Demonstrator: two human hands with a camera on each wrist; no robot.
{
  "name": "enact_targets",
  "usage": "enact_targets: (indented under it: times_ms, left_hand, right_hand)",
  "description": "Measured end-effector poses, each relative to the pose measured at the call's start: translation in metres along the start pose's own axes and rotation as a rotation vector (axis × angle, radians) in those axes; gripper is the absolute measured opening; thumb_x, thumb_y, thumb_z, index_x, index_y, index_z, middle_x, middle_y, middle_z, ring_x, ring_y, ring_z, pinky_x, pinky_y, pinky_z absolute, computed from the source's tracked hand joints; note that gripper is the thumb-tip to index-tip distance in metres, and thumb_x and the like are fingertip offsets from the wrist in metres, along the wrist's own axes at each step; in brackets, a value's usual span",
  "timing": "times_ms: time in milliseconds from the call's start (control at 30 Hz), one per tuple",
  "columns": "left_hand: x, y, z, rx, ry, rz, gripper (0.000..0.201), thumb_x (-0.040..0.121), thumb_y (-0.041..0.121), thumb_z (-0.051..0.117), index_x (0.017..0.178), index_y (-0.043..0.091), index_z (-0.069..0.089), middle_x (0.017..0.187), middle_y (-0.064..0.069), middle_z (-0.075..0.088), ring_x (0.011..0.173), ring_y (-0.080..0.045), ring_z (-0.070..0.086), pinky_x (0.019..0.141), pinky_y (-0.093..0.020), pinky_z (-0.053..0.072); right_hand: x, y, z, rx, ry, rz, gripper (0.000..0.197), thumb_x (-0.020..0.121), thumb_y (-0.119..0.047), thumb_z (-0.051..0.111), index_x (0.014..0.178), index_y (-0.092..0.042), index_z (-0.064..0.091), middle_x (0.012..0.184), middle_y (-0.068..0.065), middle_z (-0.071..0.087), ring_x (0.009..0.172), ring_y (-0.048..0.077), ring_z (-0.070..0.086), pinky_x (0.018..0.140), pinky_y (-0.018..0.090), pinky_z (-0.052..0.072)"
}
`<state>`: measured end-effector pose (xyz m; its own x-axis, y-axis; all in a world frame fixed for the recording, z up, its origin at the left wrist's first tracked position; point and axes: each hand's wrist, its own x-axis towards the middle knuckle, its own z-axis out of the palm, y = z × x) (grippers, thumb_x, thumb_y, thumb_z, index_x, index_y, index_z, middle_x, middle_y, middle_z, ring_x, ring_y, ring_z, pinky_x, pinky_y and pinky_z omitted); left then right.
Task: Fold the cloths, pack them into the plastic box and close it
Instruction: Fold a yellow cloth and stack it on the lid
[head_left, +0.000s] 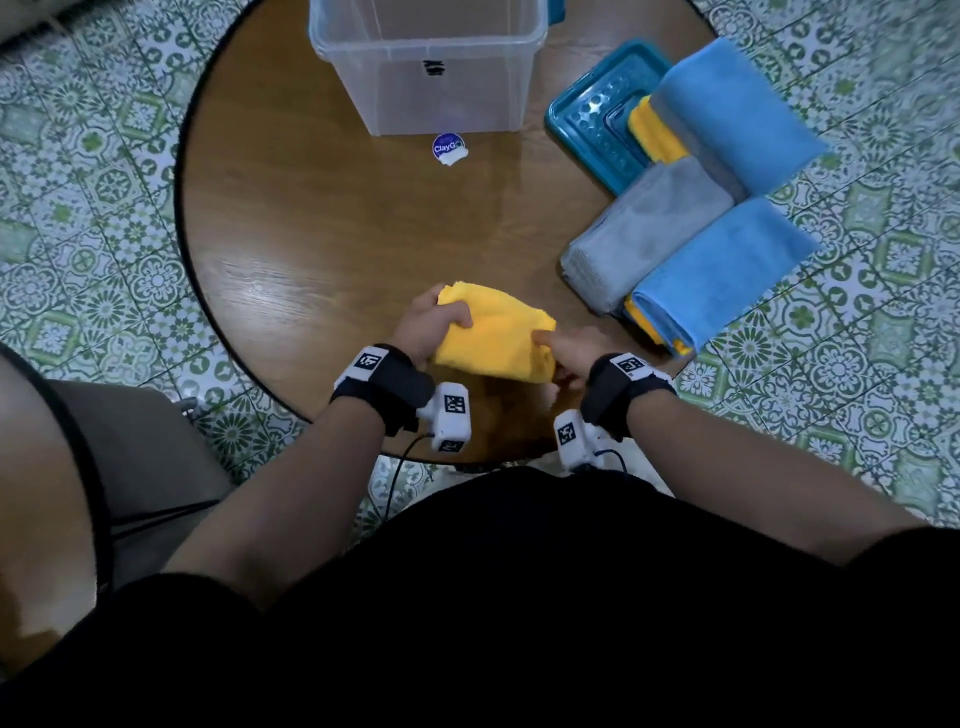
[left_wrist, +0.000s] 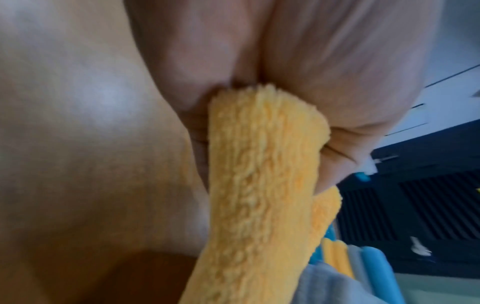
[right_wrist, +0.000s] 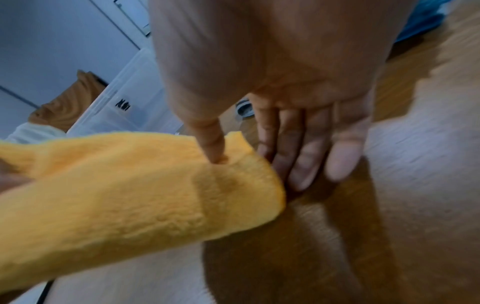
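Observation:
A folded yellow cloth (head_left: 493, 332) (left_wrist: 259, 185) (right_wrist: 130, 185) is held just above the near edge of the round wooden table (head_left: 322, 234). My left hand (head_left: 441, 317) (left_wrist: 298, 92) grips its left end with curled fingers. My right hand (head_left: 550, 348) (right_wrist: 249, 160) pinches the right end, thumb (right_wrist: 213, 144) on top and straight fingers (right_wrist: 306, 156) underneath. The clear plastic box (head_left: 441, 88) (right_wrist: 130, 107) stands open and looks empty at the far side. Its teal lid (head_left: 587, 130) lies to the right.
Folded cloths lie piled at the table's right edge: a blue one (head_left: 727, 104), a yellow one (head_left: 657, 135), a grey one (head_left: 649, 234) and another blue one (head_left: 717, 270). A round sticker (head_left: 449, 148) sits before the box. Patterned tile floor surrounds the table.

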<state>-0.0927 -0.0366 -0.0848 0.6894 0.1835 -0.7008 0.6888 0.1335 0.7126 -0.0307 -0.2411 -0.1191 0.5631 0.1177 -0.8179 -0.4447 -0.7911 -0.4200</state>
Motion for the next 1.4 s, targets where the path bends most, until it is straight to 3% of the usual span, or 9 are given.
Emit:
enact_targets:
  times_ms: [200, 367, 633, 800, 900, 1067, 1200, 1300, 1400]
  left_hand:
    - [-0.014, 0.053, 0.029, -0.285, -0.125, 0.154, 0.051, 0.066, 0.010, 0.060, 0.117, 0.012, 0.062, 0.105, -0.009, 0.071, 0.091, -0.030, 0.070, 0.072, -0.042, 0.059]
    - [0.003, 0.081, 0.069, -0.313, -0.070, 0.267, 0.055, 0.071, -0.004, 0.060, 0.119, 0.022, 0.053, 0.127, -0.012, 0.054, 0.111, -0.034, 0.054, 0.086, -0.050, 0.052]
    - [0.040, 0.085, 0.137, -0.038, 0.064, 0.230, 0.022, 0.085, 0.004, 0.061, 0.103, 0.017, 0.062, 0.088, 0.001, 0.060, 0.082, -0.020, 0.056, 0.064, -0.028, 0.046]
    - [0.061, 0.077, 0.151, 0.050, 0.102, 0.205, 0.029, 0.084, 0.027, 0.074, 0.108, 0.026, 0.058, 0.113, 0.006, 0.063, 0.103, -0.016, 0.061, 0.084, -0.033, 0.053]
    - [0.063, 0.068, 0.152, 0.196, 0.116, 0.270, 0.045, 0.079, 0.042, 0.079, 0.115, 0.023, 0.059, 0.111, 0.007, 0.064, 0.097, -0.009, 0.061, 0.082, -0.027, 0.052]
    - [0.070, 0.063, 0.147, 0.346, 0.320, 0.388, 0.029, 0.090, 0.042, 0.067, 0.109, 0.020, 0.070, 0.106, 0.004, 0.070, 0.091, -0.013, 0.060, 0.077, -0.029, 0.049]
    - [0.075, 0.061, 0.148, 0.486, 0.371, 0.432, 0.035, 0.095, 0.046, 0.058, 0.116, 0.022, 0.073, 0.108, -0.004, 0.072, 0.101, -0.023, 0.063, 0.085, -0.032, 0.050]
    - [0.082, 0.057, 0.152, 0.601, 0.393, 0.430, 0.033, 0.098, 0.045, 0.053, 0.114, 0.026, 0.074, 0.111, -0.012, 0.068, 0.112, -0.035, 0.058, 0.100, -0.044, 0.044]
    - [0.089, 0.052, 0.152, 0.677, 0.359, 0.406, 0.034, 0.099, 0.045, 0.051, 0.118, 0.027, 0.072, 0.118, -0.012, 0.065, 0.110, -0.034, 0.058, 0.096, -0.037, 0.045]
  right_hand:
    - [-0.023, -0.003, -0.027, 0.756, -0.295, 0.009, 0.093, 0.064, -0.086, 0.053, 0.123, -0.014, 0.053, 0.106, 0.022, 0.071, 0.092, 0.039, 0.071, 0.074, 0.051, 0.058]
    - [-0.024, -0.025, -0.107, 1.120, 0.077, -0.280, 0.050, 0.090, -0.033, 0.068, 0.132, -0.009, 0.055, 0.119, 0.012, 0.067, 0.099, 0.027, 0.067, 0.067, 0.039, 0.058]
    - [0.009, -0.016, -0.200, 0.280, 0.586, -0.372, 0.050, 0.083, -0.046, 0.071, 0.116, -0.009, 0.061, 0.102, 0.007, 0.065, 0.090, 0.025, 0.065, 0.076, 0.048, 0.058]
    - [0.025, -0.015, -0.214, -0.036, 0.637, -0.401, 0.050, 0.086, -0.050, 0.067, 0.115, -0.009, 0.061, 0.101, 0.006, 0.063, 0.096, 0.026, 0.060, 0.074, 0.031, 0.041]
    - [0.030, -0.015, -0.212, -0.209, 0.630, -0.396, 0.055, 0.088, -0.053, 0.063, 0.126, -0.014, 0.057, 0.117, 0.010, 0.065, 0.110, 0.031, 0.060, 0.084, 0.037, 0.045]
    - [0.037, -0.011, -0.214, -0.326, 0.628, -0.406, 0.054, 0.092, -0.053, 0.057, 0.127, -0.012, 0.056, 0.122, 0.013, 0.063, 0.114, 0.033, 0.057, 0.093, 0.045, 0.046]
    - [0.041, -0.009, -0.215, -0.373, 0.679, -0.432, 0.049, 0.092, -0.052, 0.056, 0.125, -0.016, 0.054, 0.120, 0.012, 0.059, 0.111, 0.033, 0.056, 0.089, 0.046, 0.045]
    - [0.042, -0.008, -0.212, -0.469, 0.876, -0.579, 0.040, 0.087, -0.050, 0.061, 0.106, -0.015, 0.058, 0.106, 0.013, 0.056, 0.101, 0.035, 0.053, 0.083, 0.045, 0.039]
    - [0.043, -0.006, -0.200, -0.520, 0.860, -0.793, 0.035, 0.086, -0.049, 0.063, 0.094, -0.016, 0.061, 0.094, 0.010, 0.054, 0.094, 0.033, 0.054, 0.080, 0.045, 0.040]
